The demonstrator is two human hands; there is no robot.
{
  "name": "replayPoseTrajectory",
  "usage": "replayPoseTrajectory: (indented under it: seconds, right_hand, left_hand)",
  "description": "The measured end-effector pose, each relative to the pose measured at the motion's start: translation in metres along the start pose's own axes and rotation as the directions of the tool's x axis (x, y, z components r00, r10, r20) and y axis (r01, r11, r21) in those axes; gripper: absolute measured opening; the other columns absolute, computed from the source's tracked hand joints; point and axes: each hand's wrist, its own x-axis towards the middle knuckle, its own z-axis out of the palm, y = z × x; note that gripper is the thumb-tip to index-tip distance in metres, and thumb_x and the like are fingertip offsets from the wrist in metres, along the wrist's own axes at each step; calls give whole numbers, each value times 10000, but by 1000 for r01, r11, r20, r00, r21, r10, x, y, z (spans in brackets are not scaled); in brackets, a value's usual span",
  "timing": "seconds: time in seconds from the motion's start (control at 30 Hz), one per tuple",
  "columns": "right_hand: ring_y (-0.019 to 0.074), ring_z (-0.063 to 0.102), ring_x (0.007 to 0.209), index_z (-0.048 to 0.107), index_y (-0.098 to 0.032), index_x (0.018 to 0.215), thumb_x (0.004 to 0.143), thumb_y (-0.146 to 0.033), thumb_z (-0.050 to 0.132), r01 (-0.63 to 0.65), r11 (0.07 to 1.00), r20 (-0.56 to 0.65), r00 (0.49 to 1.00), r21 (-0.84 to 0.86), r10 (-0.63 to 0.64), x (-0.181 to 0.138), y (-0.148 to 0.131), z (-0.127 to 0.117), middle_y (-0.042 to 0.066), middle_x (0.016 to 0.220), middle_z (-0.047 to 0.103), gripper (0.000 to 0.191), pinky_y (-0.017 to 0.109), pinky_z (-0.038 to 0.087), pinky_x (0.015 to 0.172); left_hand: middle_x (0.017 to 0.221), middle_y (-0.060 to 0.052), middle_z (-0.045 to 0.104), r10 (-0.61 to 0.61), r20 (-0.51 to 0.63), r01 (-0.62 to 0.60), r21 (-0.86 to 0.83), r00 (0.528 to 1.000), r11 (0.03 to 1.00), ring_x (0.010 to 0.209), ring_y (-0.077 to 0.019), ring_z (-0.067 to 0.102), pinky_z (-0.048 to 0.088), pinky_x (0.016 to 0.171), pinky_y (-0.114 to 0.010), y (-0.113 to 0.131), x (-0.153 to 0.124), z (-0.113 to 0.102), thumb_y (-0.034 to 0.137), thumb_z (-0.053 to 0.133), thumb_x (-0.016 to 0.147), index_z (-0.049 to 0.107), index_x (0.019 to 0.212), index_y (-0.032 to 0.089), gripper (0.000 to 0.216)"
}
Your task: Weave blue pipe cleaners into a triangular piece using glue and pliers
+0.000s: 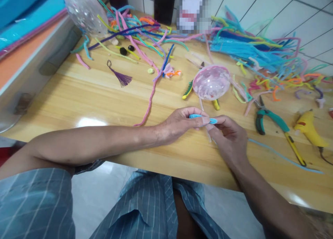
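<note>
Both of my hands meet over the front of the wooden table, pinching a small folded piece of light blue pipe cleaner (213, 121). My left hand (183, 122) holds its left part between thumb and fingers. My right hand (230, 138) grips near its right end, fingers closed. A pale strip hangs down beside the fingertips; how it is attached I cannot tell. Just beyond the hands sits a clear plastic dome with a pink rim (212, 83), partly covering a yellow-green handled tool (187, 90). A long blue pipe cleaner (281, 152) lies right of my right hand.
Loose pipe cleaners (132, 31) and a blue bundle (234, 46) lie along the back. Teal-handled pliers (277, 119), a yellow cutter (295, 148) and a yellow glue gun (310, 128) are at right. Left are a purple tassel (121, 76), another clear dome (87, 13) and a bin (49, 55).
</note>
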Motion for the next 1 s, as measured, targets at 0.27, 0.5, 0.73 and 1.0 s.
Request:
replayPoseTrajectory:
  seconds: [0.27,0.5,0.73,1.0]
  right_hand:
    - [169,611,693,710,-269,841,869,-313,805,48,998,-44,998,-33,-50,0,1,-2,-24,749,688,109,337,492,692]
    - [164,610,699,711,-273,851,864,-242,786,64,998,-30,997,-29,-65,0,4,-6,-28,766,687,82,333,482,698]
    - [155,584,696,697,-271,841,850,-192,776,67,997,-26,997,-49,-69,0,1,-8,-36,754,661,112,327,464,694]
    - [144,577,675,689,-278,828,853,-176,737,91,993,-16,996,-78,-92,1,0,-9,-45,726,648,115,313,455,672]
  left_hand:
    - [924,-10,725,-9,44,8,27,999,1000,875,-125,628,475,902,-315,4,-4,2,482,930,716,733,972,162,455]
    - [929,-13,700,5,75,-13,102,997,995,889,-135,620,478,894,-308,16,-7,4,461,930,712,697,964,144,467]
    - [914,-12,692,24,88,-36,133,996,990,858,-127,602,470,855,-295,13,-4,1,461,905,740,705,933,145,420]
    - [885,-2,693,-14,104,5,89,994,996,824,-107,601,460,805,-270,13,-4,2,431,923,726,707,939,147,415]
